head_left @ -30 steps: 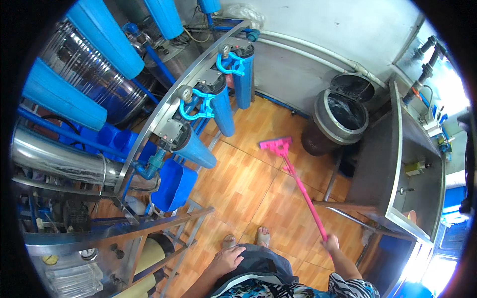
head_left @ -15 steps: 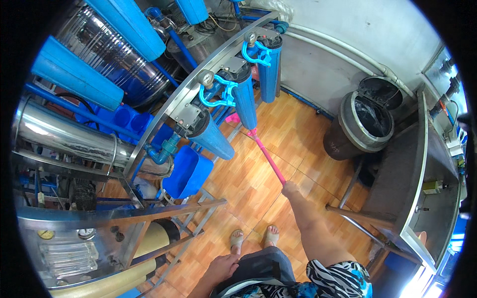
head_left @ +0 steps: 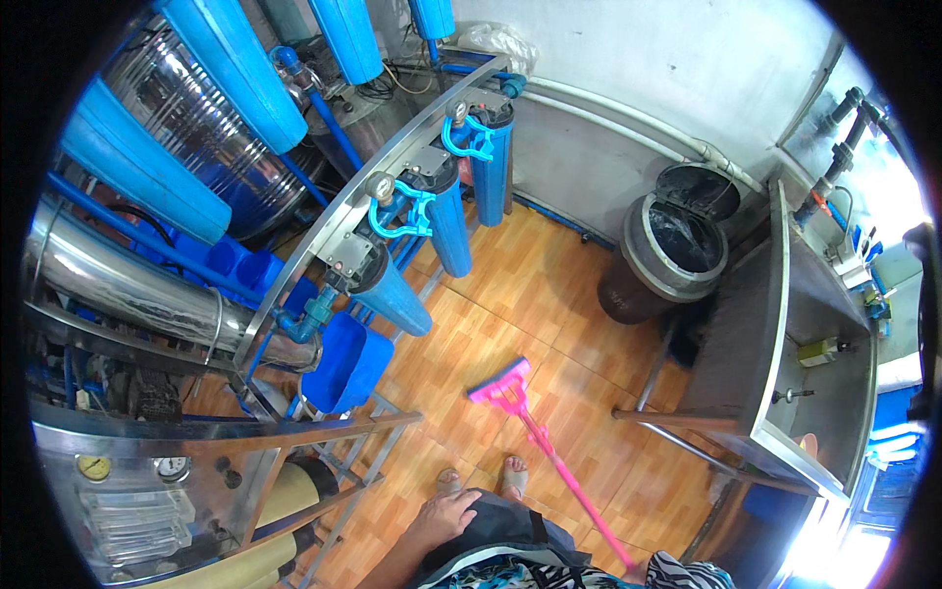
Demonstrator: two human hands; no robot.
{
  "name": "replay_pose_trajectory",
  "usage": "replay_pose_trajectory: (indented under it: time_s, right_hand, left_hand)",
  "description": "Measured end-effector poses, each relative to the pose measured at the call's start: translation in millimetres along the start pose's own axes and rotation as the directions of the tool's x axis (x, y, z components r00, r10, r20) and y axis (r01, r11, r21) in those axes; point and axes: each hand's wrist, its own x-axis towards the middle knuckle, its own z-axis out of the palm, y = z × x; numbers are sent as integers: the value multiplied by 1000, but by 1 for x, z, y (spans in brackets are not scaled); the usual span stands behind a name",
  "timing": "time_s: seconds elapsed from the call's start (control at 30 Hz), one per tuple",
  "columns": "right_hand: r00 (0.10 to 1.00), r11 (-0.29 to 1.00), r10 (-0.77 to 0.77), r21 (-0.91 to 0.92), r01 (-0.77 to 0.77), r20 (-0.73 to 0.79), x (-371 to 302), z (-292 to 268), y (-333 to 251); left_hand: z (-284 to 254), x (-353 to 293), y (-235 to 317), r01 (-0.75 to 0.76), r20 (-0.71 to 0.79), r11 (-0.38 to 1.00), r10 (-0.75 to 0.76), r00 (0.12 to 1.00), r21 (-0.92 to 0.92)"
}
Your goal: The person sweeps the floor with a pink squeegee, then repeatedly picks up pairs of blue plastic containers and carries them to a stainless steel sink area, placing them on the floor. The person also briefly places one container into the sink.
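A pink sponge mop (head_left: 549,452) stretches across the wood-patterned floor from the lower edge up to the middle. Its flat head (head_left: 500,381), with a dark strip along the far side, lies on the tiles in front of my sandalled feet. Close to my right hip, my right hand (head_left: 636,571) is closed round the handle's end; the patterned sleeve and the picture's lower edge hide part of it. My left hand (head_left: 446,517) rests on my dark apron over the thigh, fingers loosely stretched out, with nothing in it.
To the left stands a metal frame (head_left: 334,211) with blue filter housings (head_left: 449,231) and a blue bin (head_left: 348,363). A dark lidded barrel (head_left: 633,285) is by the far wall, its lid up. A steel sink (head_left: 756,334) borders the right side.
The mop head has come out from under the filter housings, back toward my feet. My right hand has drawn the handle down to my hip. My left hand stays on my thigh.
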Motion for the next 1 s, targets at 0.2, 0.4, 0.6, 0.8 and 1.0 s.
replay_pose_trajectory:
  time_s: [0.2,0.4,0.6,0.8,1.0]
  right_hand:
    - [998,936,40,349,-57,55,-10,47,-32]
    - [985,587,-164,808,56,50,53,-10,-189]
    - [941,223,-282,941,255,-188,148,-147,-393]
    - [960,548,-101,791,272,-261,172,-246,-434]
    - [926,726,-84,614,310,-369,144,-134,-294]
  left_hand:
    - [4,1,1,-3,22,1000,3,1000,-2]
    - [5,-7,11,18,-65,1000,-16,998,20]
    - [-2,-29,14,85,-37,994,-82,996,65]
    - [-7,-40,21,69,-25,993,-66,997,99]
    - [-4,-51,16,-34,64,993,27,998,116]
